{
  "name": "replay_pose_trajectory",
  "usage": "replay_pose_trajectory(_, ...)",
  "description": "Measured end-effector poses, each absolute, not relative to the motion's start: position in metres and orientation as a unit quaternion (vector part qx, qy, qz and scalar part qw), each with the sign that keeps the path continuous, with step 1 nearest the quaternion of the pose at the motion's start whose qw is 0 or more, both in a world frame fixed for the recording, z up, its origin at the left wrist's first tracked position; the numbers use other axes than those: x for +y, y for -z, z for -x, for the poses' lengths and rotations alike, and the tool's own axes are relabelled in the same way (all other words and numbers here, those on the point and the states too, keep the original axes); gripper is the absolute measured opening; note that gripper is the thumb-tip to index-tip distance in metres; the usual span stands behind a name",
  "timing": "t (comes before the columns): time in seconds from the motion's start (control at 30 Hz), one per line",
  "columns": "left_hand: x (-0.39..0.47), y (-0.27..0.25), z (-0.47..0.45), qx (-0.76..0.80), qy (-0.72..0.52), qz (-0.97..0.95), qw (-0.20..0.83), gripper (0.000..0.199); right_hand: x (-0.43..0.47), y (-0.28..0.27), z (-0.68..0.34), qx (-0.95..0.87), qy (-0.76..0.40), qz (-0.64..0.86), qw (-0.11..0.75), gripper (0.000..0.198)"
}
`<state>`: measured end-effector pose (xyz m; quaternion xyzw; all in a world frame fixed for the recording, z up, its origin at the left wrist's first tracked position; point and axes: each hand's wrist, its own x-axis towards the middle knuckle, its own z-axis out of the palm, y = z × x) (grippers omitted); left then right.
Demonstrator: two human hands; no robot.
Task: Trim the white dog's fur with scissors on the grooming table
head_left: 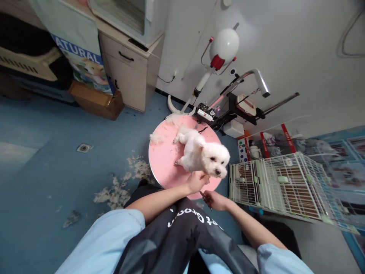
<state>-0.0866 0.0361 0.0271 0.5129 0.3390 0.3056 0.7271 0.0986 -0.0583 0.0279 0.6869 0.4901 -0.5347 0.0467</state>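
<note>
Head view. A small white dog (199, 154) is sitting on a round pink grooming worktop (164, 160), its body running from far left to near right, with the head (216, 160) turned toward the near-right edge. The left hand (196, 181) is reaching in from the near side and is cupping the dog under the chin, fingers curled closed against the fur just below the muzzle. The right hand (214, 199) is lying nearer and slightly to the right, just apart from the dog, and is closing on a thin dark tool, probably grooming scissors (205, 198), whose tip is pointing up-left toward the chin. The left hand is thus nearer to the head. Clipped white fur (122, 188) is lying on the blue floor (42, 179) to the left; a wire cage (285, 182) is standing to the right.
</note>
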Motion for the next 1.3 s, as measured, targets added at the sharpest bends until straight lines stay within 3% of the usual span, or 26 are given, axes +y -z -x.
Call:
replay_pose_trajectory(0.1, 0.038, 0.008, 0.094, 0.372, -0.166, -0.354, 0.842, 0.018, -0.100, 0.012, -0.094, 0.439, 0.535, -0.719, 0.051, 0.019)
replay_pose_trajectory(0.2, 0.046, 0.019, 0.089, 0.348, -0.102, -0.197, 0.911, 0.010, -0.134, 0.035, -0.083, 0.404, 0.517, -0.754, 0.016, 0.033)
replay_pose_trajectory(0.4, 0.054, -0.018, 0.055, 0.209, -0.218, 0.040, 0.952, 0.017, -0.177, 0.054, -0.067, 0.348, 0.501, -0.789, -0.068, 0.053)
replay_pose_trajectory(0.73, 0.049, -0.039, 0.053, 0.280, -0.305, 0.102, 0.905, 0.025, -0.181, 0.064, -0.098, 0.335, 0.527, -0.766, -0.151, 0.048)
replay_pose_trajectory(0.87, 0.040, -0.042, 0.051, 0.280, -0.359, 0.101, 0.885, 0.029, -0.166, 0.032, -0.125, 0.367, 0.614, -0.682, -0.151, 0.028)
replay_pose_trajectory(0.97, 0.034, -0.045, 0.050, 0.243, -0.392, 0.117, 0.879, 0.032, -0.150, -0.020, -0.151, 0.401, 0.706, -0.563, -0.158, 0.038)
replay_pose_trajectory(1.03, 0.032, -0.045, 0.050, 0.227, -0.405, 0.134, 0.875, 0.033, -0.137, -0.062, -0.165, 0.412, 0.746, -0.506, -0.134, 0.046)
replay_pose_trajectory(1.13, 0.029, -0.043, 0.049, 0.226, -0.425, 0.157, 0.862, 0.032, -0.109, -0.112, -0.171, 0.414, 0.795, -0.442, -0.032, 0.050)
replay_pose_trajectory(1.3, 0.026, -0.036, 0.044, 0.212, -0.465, 0.163, 0.844, 0.029, -0.046, -0.138, -0.154, 0.439, 0.815, -0.360, 0.115, 0.061)
